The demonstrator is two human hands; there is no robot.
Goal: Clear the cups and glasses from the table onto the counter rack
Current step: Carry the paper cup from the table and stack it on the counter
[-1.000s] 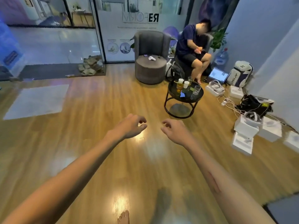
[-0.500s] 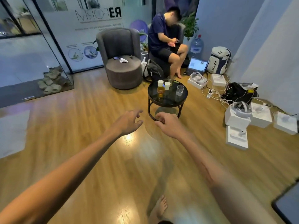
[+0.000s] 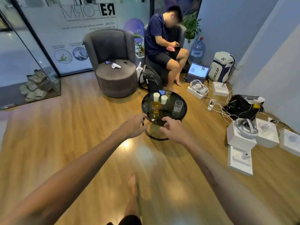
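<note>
A small round black glass table (image 3: pixel 181 116) stands on the wooden floor ahead. On it are two white paper cups (image 3: pixel 156 96) (image 3: pixel 164 99), an amber glass with yellow liquid (image 3: pixel 156 107), a clear tumbler (image 3: pixel 178 106) and a small glass (image 3: pixel 168 93) at the back. My left hand (image 3: pixel 134 126) and my right hand (image 3: pixel 174 130) are stretched out in front of the table's near edge, fingers loosely curled, holding nothing. No counter rack is in view.
A grey armchair (image 3: pixel 113 65) stands behind the table, and a seated person (image 3: pixel 164 46) sits to its right. White boxes (image 3: pixel 240 140), cables (image 3: pixel 217 108) and bags cover the floor at the right. A glass wall (image 3: pixel 32 62) is at the left.
I have walked toward the table; it is now much closer and just beyond my hands. Both hands stay raised and empty, fingers slightly more spread.
</note>
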